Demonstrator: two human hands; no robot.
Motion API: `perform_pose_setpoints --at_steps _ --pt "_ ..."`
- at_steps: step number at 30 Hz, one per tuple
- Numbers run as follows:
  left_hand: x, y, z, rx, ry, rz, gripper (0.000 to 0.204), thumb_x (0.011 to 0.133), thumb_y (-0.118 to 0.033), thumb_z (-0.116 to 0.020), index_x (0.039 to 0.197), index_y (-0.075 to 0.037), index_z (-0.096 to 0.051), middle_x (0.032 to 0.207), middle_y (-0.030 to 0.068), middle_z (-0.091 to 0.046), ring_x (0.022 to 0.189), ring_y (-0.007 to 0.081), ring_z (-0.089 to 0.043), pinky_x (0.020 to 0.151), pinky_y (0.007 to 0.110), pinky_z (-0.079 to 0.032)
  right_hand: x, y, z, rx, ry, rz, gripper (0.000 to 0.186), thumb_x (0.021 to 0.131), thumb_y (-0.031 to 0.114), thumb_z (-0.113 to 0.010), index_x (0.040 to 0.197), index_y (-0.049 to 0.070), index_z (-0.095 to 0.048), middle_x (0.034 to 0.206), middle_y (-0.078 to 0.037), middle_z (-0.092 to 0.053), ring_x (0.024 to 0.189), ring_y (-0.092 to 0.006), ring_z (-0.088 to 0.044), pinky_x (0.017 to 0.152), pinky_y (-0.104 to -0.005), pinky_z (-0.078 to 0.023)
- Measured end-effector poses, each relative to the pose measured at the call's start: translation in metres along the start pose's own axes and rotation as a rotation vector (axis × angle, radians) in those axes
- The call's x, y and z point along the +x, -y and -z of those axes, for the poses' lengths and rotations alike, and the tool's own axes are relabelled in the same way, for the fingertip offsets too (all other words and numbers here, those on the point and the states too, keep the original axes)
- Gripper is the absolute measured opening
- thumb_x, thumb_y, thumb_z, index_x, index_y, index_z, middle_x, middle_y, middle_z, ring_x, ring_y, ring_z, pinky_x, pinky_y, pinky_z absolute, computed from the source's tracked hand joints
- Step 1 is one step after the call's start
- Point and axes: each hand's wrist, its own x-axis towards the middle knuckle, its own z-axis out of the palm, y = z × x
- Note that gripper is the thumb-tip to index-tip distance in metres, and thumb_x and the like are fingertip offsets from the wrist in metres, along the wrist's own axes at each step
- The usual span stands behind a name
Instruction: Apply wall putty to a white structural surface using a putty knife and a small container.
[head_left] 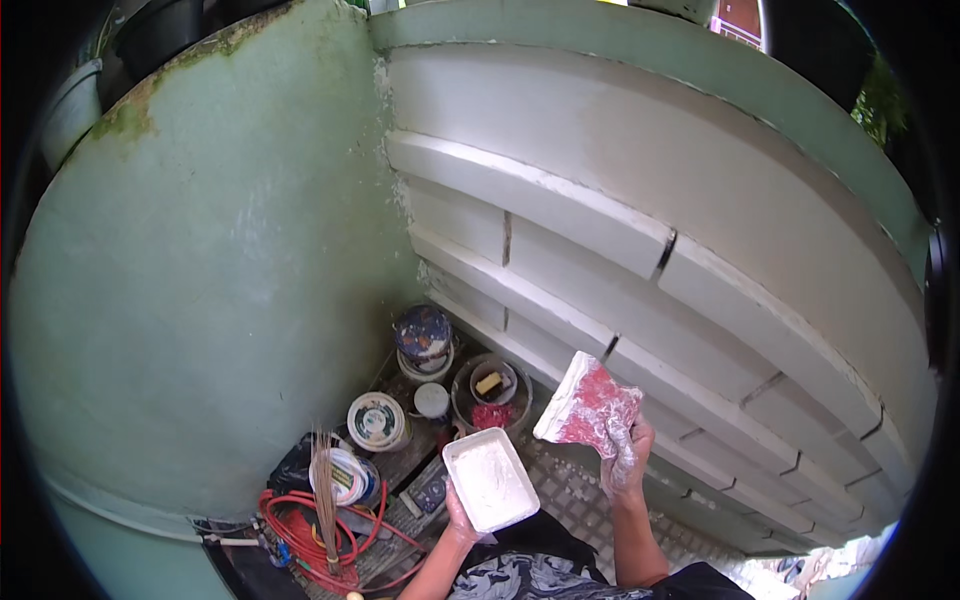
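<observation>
My left hand (460, 518) grips a white rectangular tub (462, 488) from its near left side, the fingers mostly hidden beneath. Thick white paint or paste coats the inside of the tub. To the right, my right hand (632, 465) is closed round the narrow end of a wide red paintbrush (598, 402) smeared with white. Its broad white edge points up and left, and it is held apart from both the tub and the wall (580, 235) with white raised bands.
Several paint cans stand in the corner, among them a blue-stained bucket (424, 335) and a lidded tub (379, 421). A grey basin (462, 392) holds a smaller pot. A red hose (300, 545) and stick broom (326, 490) lie at lower left, by the green wall (210, 270).
</observation>
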Motion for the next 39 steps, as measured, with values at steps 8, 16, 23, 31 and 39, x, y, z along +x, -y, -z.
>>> perform_pose_setpoints --at_steps 8,16,23,31,39 --pt "0.030 -0.035 0.023 0.145 0.172 0.071 0.078 0.087 -0.064 -0.037 0.144 -0.011 -0.035 0.138 0.0125 -0.048 0.122 0.0316 -0.052 0.103 0.051 -0.041 -0.004 -0.040 -0.001 0.184 -0.033 0.325 0.027 0.085 0.008 -0.064 0.107 -0.007 -0.058 0.098 -0.006 -0.065 0.083 -0.0092 -0.060 0.075 -0.0248 -0.049" --pt "0.062 -0.049 0.000 0.233 0.244 0.124 0.077 0.088 -0.064 -0.037 0.144 -0.010 -0.036 0.137 0.0134 -0.049 0.121 0.0314 -0.053 0.102 0.051 -0.042 0.009 -0.040 0.003 0.126 -0.001 0.369 0.034 0.083 0.015 -0.069 0.107 -0.006 -0.059 0.100 -0.007 -0.065 0.084 -0.0115 -0.062 0.076 -0.0265 -0.051" --pt "0.060 -0.054 0.004 0.284 0.226 0.185 0.074 0.089 -0.062 -0.036 0.143 -0.010 -0.037 0.134 0.0140 -0.051 0.119 0.0310 -0.054 0.101 0.050 -0.044 0.003 -0.028 -0.024 0.201 -0.059 0.485 0.034 0.078 0.002 -0.070 0.109 -0.006 -0.059 0.098 -0.006 -0.065 0.084 -0.0102 -0.062 0.076 -0.0254 -0.051" --pt "0.037 -0.068 -0.008 0.221 0.309 0.246 0.071 0.090 -0.058 -0.038 0.143 -0.012 -0.037 0.136 0.0121 -0.051 0.120 0.0301 -0.054 0.102 0.050 -0.043 0.003 -0.025 -0.053 0.206 -0.131 0.627 0.040 0.084 0.004 -0.066 0.119 -0.007 -0.050 0.108 -0.010 -0.063 0.092 -0.0148 -0.062 0.084 -0.0292 -0.050" --pt "0.026 -0.094 0.013 0.232 0.337 0.131 0.079 0.088 -0.064 -0.036 0.146 -0.011 -0.031 0.139 0.0147 -0.046 0.122 0.0323 -0.052 0.102 0.051 -0.042 0.022 -0.014 -0.096 -0.047 -0.289 0.988 0.030 0.087 -0.005 -0.058 0.116 -0.007 -0.054 0.105 -0.012 -0.064 0.090 -0.0163 -0.063 0.085 -0.0313 -0.051"
